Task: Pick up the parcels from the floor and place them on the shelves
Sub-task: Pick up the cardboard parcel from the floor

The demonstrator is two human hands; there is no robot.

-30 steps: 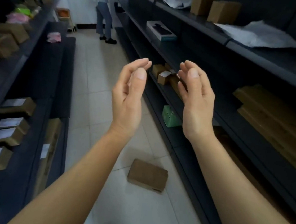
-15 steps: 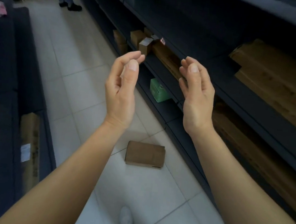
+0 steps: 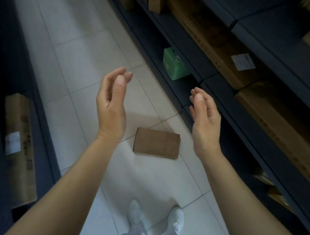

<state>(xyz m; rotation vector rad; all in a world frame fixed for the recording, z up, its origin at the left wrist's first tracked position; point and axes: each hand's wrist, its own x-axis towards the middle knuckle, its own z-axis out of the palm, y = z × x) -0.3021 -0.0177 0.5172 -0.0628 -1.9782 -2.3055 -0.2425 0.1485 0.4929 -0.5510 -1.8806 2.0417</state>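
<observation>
Left hand [image 3: 111, 111] and right hand [image 3: 204, 122] hover open, empty, above the parcel [image 3: 156, 143].

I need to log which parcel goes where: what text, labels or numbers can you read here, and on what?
Nothing is legible.
White label on the long carton, right shelf: print too blurred.
White label on the carton, left bottom shelf: too blurred; dark printing beside it unreadable.
Green box: pale markings, unreadable.
Brown parcel on the floor: no label visible on top.

Both empty hands, left hand [image 3: 111, 105] and right hand [image 3: 205, 120], hover above floor parcel [image 3: 156, 143].
</observation>
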